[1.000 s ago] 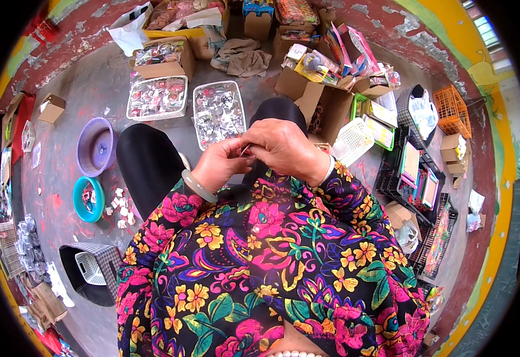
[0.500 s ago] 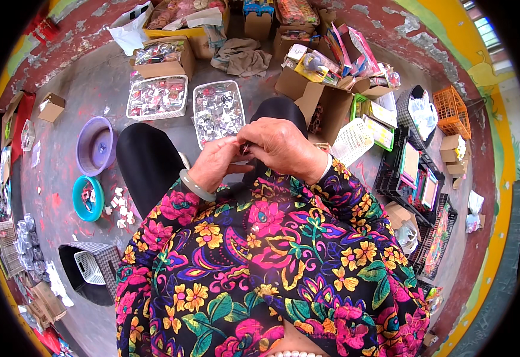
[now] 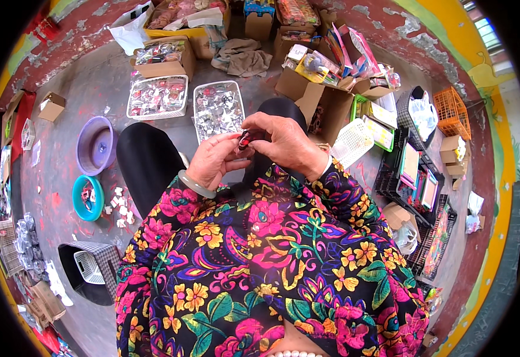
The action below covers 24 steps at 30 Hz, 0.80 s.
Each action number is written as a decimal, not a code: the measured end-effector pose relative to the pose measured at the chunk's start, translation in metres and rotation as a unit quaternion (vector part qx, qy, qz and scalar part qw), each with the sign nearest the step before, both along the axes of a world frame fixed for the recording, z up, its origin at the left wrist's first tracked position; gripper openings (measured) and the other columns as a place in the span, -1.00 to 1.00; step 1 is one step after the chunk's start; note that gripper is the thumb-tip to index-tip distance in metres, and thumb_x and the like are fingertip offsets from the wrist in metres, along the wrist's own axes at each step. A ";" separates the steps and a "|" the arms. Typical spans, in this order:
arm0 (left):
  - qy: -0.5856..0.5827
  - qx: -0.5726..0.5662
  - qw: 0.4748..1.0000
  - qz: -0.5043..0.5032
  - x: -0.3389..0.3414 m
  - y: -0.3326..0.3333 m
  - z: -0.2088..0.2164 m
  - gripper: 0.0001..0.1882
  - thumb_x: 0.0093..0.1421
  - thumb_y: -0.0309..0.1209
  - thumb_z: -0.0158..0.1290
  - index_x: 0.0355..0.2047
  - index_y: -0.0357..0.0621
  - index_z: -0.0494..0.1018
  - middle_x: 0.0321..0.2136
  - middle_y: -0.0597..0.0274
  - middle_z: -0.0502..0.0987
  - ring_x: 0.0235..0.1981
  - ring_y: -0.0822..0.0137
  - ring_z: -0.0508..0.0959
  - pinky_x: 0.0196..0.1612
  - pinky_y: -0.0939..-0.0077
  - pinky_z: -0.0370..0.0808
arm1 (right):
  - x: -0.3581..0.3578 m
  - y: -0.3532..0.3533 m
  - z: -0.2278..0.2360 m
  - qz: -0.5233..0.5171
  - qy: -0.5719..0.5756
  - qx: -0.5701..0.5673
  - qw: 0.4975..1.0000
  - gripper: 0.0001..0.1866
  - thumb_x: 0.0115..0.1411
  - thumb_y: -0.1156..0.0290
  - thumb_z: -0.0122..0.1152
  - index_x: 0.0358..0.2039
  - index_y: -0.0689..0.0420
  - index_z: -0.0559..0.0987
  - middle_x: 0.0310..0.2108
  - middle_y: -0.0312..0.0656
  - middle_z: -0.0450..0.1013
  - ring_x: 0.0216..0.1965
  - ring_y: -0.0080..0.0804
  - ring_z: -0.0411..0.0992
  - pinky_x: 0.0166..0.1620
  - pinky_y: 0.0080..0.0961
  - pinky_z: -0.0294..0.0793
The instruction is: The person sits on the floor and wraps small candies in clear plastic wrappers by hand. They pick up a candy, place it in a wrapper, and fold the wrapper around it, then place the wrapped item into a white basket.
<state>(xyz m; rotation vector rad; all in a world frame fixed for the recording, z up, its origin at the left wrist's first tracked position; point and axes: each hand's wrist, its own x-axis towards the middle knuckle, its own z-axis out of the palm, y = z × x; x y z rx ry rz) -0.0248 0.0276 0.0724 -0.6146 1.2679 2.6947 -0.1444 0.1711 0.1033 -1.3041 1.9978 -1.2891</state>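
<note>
Both hands meet in front of my knees around a small dark-and-red item (image 3: 244,141), whose exact kind I cannot make out. My left hand (image 3: 211,162), with a pale bangle at its wrist, pinches the item from the left. From the right, my right hand (image 3: 288,145) grips it between thumb and curled fingers, which partly cover it. Just beyond the hands a white plastic basket (image 3: 196,113) holds many small clear-wrapped pieces. A similar white basket (image 3: 182,110) full of wrapped pieces stands to its left.
On the left floor are a purple basin (image 3: 86,149), a teal basin (image 3: 100,199) and scattered white pieces (image 3: 121,223). An open cardboard box (image 3: 337,116) and an upturned-looking white basket (image 3: 355,141) lie right of my knee. Black crates (image 3: 391,178) stand farther right.
My fingers have shifted and parted slightly around the small item, so more of its dark-and-red surface shows. The right hand has turned a little; surrounding things stay put.
</note>
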 end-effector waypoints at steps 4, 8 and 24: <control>-0.021 -0.018 1.000 0.008 0.000 0.000 -0.004 -0.73 0.25 -0.33 -0.18 -0.18 -0.26 0.35 -0.29 0.17 0.47 -0.23 0.27 0.52 -0.21 0.36 0.52 | 0.005 -0.003 0.002 -0.001 -0.036 -0.018 0.999 -0.71 -0.08 0.59 0.13 -0.27 0.21 0.43 -0.42 -0.11 0.47 -0.35 -0.31 0.49 -0.30 -0.50 0.44; -0.023 -0.025 0.999 0.023 0.000 0.005 -0.001 -0.72 0.25 -0.30 -0.19 -0.22 -0.26 0.39 -0.32 0.26 0.47 -0.28 0.41 0.50 -0.24 0.44 0.52 | 0.008 -0.005 0.000 0.006 -0.062 -0.027 0.998 -0.72 -0.08 0.64 0.13 -0.27 0.25 0.44 -0.41 -0.15 0.46 -0.34 -0.43 0.48 -0.28 -0.57 0.46; 0.010 -0.026 0.998 0.063 -0.003 0.009 0.001 -0.68 0.27 -0.30 -0.22 -0.20 -0.31 0.38 -0.32 0.20 0.48 -0.26 0.38 0.50 -0.25 0.43 0.53 | 0.011 -0.013 -0.003 -0.100 0.158 -0.099 0.977 -0.62 -0.20 0.52 0.21 -0.27 0.13 0.43 -0.38 -0.17 0.38 -0.40 -0.18 0.39 -0.30 -0.42 0.40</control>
